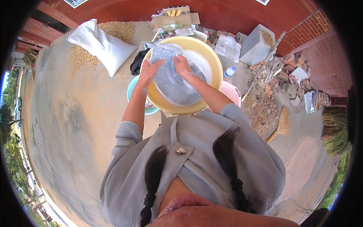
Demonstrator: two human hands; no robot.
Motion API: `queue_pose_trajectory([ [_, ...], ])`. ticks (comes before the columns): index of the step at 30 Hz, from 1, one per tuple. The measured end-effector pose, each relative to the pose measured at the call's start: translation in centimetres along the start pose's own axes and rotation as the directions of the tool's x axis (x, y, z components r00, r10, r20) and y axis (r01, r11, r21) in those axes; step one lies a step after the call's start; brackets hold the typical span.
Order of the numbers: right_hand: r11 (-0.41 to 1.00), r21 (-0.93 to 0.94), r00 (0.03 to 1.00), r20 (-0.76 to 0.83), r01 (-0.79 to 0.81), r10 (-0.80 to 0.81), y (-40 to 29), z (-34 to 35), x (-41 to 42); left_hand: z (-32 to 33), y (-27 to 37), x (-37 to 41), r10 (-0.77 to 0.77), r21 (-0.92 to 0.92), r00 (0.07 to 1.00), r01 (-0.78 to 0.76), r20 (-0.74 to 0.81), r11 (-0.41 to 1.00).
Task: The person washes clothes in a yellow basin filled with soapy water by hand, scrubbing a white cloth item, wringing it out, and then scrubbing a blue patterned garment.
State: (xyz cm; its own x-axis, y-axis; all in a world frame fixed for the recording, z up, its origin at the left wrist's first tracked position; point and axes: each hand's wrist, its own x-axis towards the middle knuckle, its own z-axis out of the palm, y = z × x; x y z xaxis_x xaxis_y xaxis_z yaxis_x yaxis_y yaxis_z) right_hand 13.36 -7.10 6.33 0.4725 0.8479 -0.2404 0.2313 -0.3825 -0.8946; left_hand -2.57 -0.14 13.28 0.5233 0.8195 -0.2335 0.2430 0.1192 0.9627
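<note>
A wet grey patterned cloth (164,75) is stretched between my two hands over a large yellow plastic basin (217,66). My left hand (150,69) grips its left side, thumb on top, near the basin's left rim. Close to the cloth's middle, my right hand (182,65) pinches a fold of it. White suds (198,56) lie along the basin's inner right side, and the cloth's lower part rests in the cloudy water. Suds also cling to both hands. My fingers beneath the cloth are hidden.
Partly under the basin stand a turquoise tub (132,88) and a pink tub (232,92). A black cloth (139,61) lies left, beside a white woven sack (105,45). At right are a plastic bottle (229,71), brick rubble (283,73) and a straw broom (281,124).
</note>
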Motion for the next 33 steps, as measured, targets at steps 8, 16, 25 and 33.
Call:
queue_pose_trajectory([
  [8, 0.935, -0.101, 0.915, 0.263, 0.341, -0.305, 6.2, -0.5, -3.8, 0.1, -2.7, 0.7, 0.184, 0.163, 0.948, -0.144, -0.26, 0.976],
  [16, 0.976, 0.11, 0.956, 0.204, 0.19, -0.209, 3.7, -0.9, -3.9, 0.0, -1.9, -0.7, 0.247, 0.395, 0.954, -0.163, -0.172, 0.904],
  [25, 0.942, 0.227, 0.942, -0.286, 0.247, -0.178, 0.1, 2.3, 0.3, 2.0, -2.2, -2.2, 0.398, 0.393, 0.895, -0.297, -0.204, 0.87],
  [33, 0.847, -0.222, 0.841, 0.387, 0.483, -0.378, 8.6, -2.0, -5.7, -1.0, -1.0, -0.5, 0.374, 0.381, 0.899, -0.271, -0.229, 0.884],
])
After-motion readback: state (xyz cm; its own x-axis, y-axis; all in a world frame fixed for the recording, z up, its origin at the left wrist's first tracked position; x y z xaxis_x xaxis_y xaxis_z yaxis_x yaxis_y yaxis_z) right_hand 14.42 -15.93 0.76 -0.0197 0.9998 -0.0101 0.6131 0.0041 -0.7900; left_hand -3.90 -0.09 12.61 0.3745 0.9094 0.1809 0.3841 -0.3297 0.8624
